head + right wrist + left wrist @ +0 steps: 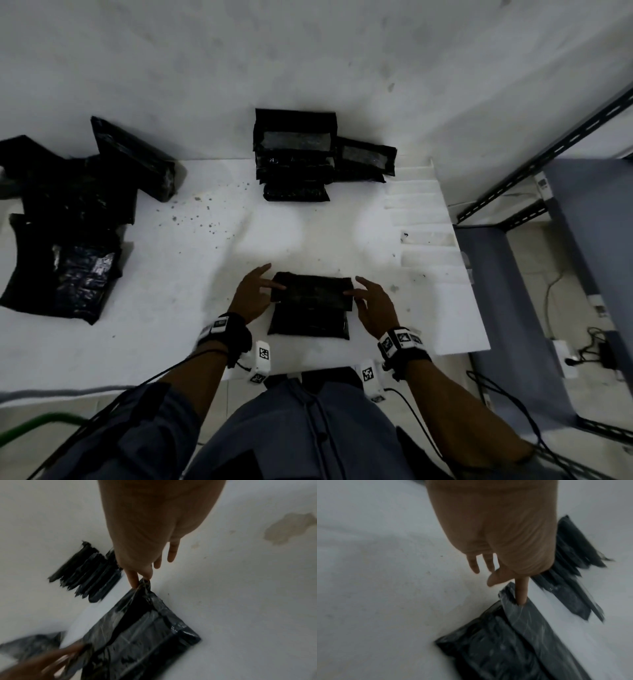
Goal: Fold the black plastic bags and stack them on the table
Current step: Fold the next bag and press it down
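A black plastic bag (310,308) (505,649) (145,635) lies half folded on the white table (171,308), close to its front edge. My left hand (270,284) (505,592) is at the upper flap's left corner; the straight index finger (521,595) is tucked into the fold and the thumb stands apart. My right hand (352,294) (142,582) pinches the flap's right corner between thumb and forefinger and lifts it slightly. A stack of folded bags (294,154) (573,574) (91,574) sits at the back centre.
A heap of unfolded black bags (68,222) covers the table's left side. White foam strips (421,219) lie along the right edge. Past that edge stand a metal shelf frame (548,154) and floor cables (596,346). Dark specks (198,212) dot the tabletop.
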